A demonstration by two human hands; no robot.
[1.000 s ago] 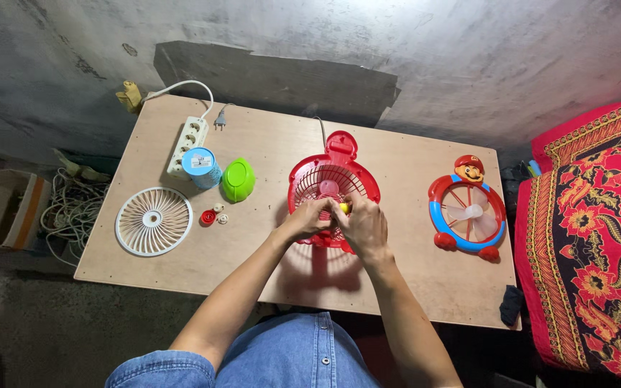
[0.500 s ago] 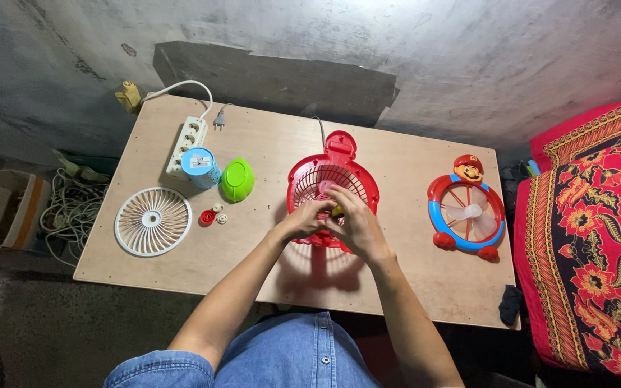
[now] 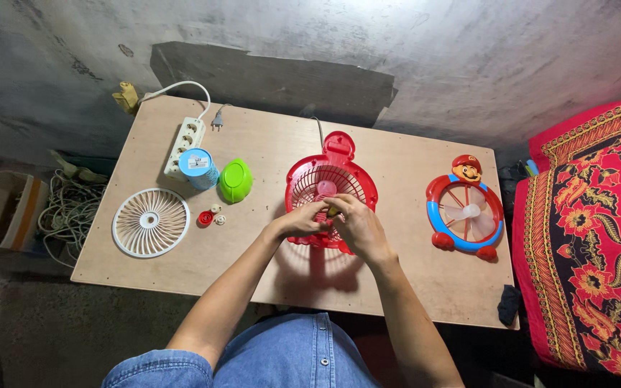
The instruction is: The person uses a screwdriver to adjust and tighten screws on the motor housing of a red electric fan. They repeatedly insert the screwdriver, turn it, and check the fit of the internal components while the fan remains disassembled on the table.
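Hands meet over the lower half of a red fan lying flat near the middle of the wooden counter. The left hand curls its fingers onto the red grille from the near-left rim, while the right hand comes in from the near-right with its fingertips pinched together with the left's on something small and yellowish, too small to name. Both hands sit equally close to the fan; it lies straight ahead of the person, its long axis running away from them, with the rounded tab at the far end pointing toward the wall. A pale pink hub shows through the grille just beyond the fingers.

Off to the left lie a loose white fan grille, a blue cup, a green lid and a few small caps, with a white power strip behind them. To the right sits a second fan, red and blue with a cartoon figure on top.

What the fingers actually grip is hidden by the knuckles, and the fan's near rim is covered by both hands.
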